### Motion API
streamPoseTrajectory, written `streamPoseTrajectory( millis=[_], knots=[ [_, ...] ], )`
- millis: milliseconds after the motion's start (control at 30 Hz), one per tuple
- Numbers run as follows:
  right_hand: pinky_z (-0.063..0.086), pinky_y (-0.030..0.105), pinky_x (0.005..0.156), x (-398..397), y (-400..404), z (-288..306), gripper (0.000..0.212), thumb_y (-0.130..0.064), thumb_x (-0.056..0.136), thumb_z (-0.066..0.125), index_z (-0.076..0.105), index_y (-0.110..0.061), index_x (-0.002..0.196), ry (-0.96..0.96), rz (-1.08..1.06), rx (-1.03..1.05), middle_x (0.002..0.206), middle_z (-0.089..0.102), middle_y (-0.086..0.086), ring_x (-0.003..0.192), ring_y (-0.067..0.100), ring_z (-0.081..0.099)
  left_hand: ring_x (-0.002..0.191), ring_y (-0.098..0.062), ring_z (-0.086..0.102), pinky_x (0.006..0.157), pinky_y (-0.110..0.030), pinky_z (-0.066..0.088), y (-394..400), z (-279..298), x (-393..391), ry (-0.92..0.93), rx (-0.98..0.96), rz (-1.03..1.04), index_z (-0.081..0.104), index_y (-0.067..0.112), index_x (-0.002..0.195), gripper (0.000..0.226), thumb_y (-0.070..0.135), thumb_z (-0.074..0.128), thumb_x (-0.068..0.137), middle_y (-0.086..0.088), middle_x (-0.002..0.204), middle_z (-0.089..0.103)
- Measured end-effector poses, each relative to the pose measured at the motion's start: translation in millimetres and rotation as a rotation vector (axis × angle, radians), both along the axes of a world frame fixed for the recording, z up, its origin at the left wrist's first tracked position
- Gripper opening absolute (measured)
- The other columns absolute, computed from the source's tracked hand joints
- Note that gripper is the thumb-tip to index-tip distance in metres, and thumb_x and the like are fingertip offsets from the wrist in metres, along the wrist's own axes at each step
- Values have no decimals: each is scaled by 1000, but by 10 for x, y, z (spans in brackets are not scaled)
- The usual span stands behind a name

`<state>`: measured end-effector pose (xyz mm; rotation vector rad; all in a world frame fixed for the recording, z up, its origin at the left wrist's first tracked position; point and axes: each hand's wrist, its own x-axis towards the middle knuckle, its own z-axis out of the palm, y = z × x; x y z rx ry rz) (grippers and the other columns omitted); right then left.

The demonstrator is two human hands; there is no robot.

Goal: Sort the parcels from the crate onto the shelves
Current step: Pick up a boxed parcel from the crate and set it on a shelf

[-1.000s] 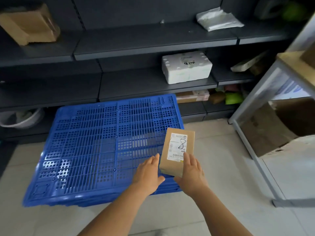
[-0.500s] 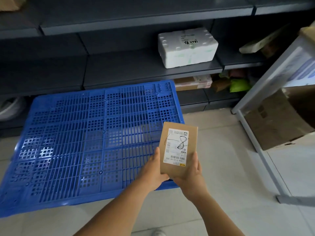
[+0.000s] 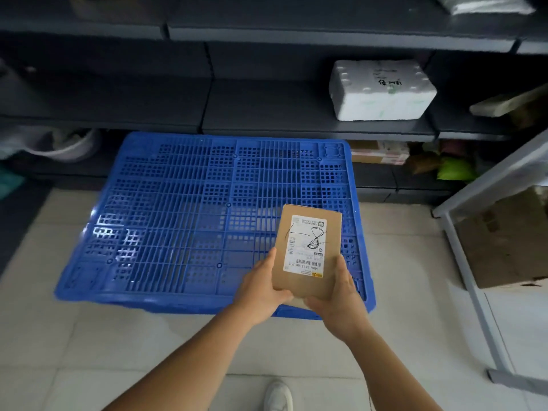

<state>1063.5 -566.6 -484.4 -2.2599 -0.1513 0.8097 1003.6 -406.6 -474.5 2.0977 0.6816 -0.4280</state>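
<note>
Both hands carry 1 cardboard parcel (image 3: 307, 253) above the near right corner of the blue pallet (image 3: 184, 221), which lies flat on the tiled floor against the foot of the dark shelves (image 3: 296, 114). The left hand (image 3: 261, 287) grasps the parcel's lower left edge, thumb lying along its side, and the right hand (image 3: 338, 295) wraps its lower right corner from beneath. The parcel's face is turned up, showing a white label (image 3: 305, 244) scrawled with what looks like an 8.

Judging by the layout, the sorting is partly done. Beyond the pallet's far right corner, a white foam box (image 3: 382, 90) sits on the shelf just above pallet height, and a flat carton (image 3: 379, 151) and a green bag (image 3: 453, 170) lie on the lowest shelf behind that corner; more items further right are too dim to identify. This parcel is not yet shelved, so the step in hand seems to be reading the label to choose its place. No crate shows, so how many parcels remain cannot be told.
</note>
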Motion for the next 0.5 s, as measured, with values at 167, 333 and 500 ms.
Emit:
streamPoseTrajectory(
  millis=[167,333,500],
  knots=[
    [42,17,57,-378,590,380,107,-18,79,74,-2,-29,153,-55,173,3,151,28,-10,110,7,45,133,-15,42,109,-34,38,471,394,-646,-50,36,145,5,27,154,100,29,73,81,4,153,33],
    [43,22,76,-945,1338,803,104,-16,77,75,4,-35,150,-100,358,93,137,39,-12,105,5,47,120,-9,49,92,-19,40,1015,831,-1488,-167,53,337,18,28,152,90,20,73,81,9,138,47],
    [40,18,68,-1711,2132,1163,102,-16,76,75,6,-38,149,-136,529,142,127,42,-13,101,5,48,105,-5,51,79,-14,43,1609,1147,-2481,-201,98,533,20,27,151,89,21,71,79,16,124,49]
  ],
)
